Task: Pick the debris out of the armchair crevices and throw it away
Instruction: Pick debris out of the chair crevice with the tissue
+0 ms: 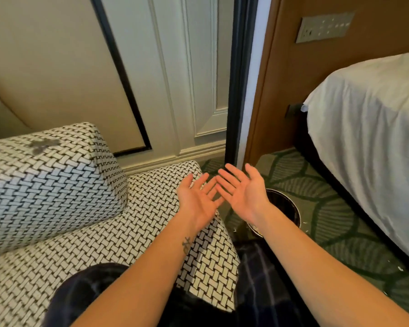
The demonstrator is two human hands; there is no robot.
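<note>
The armchair (57, 185) has a black-and-white woven pattern and fills the lower left; its seat (151, 208) reaches to the centre. My left hand (195, 200) and my right hand (242, 192) are held palms up with fingers spread, their fingertips overlapping, above the seat's right corner. Neither hand holds anything. A round dark waste bin (291, 208) stands on the carpet just right of the chair, partly hidden behind my right wrist; pale scraps show inside near its lower rim.
A bed with white linen (368, 138) stands at the right. The green leaf-pattern carpet (335, 227) carries small white specks near the bin and bed. A panelled wall (187, 79) and dark door frame (236, 90) are behind. My dark plaid trouser legs (257, 279) are below.
</note>
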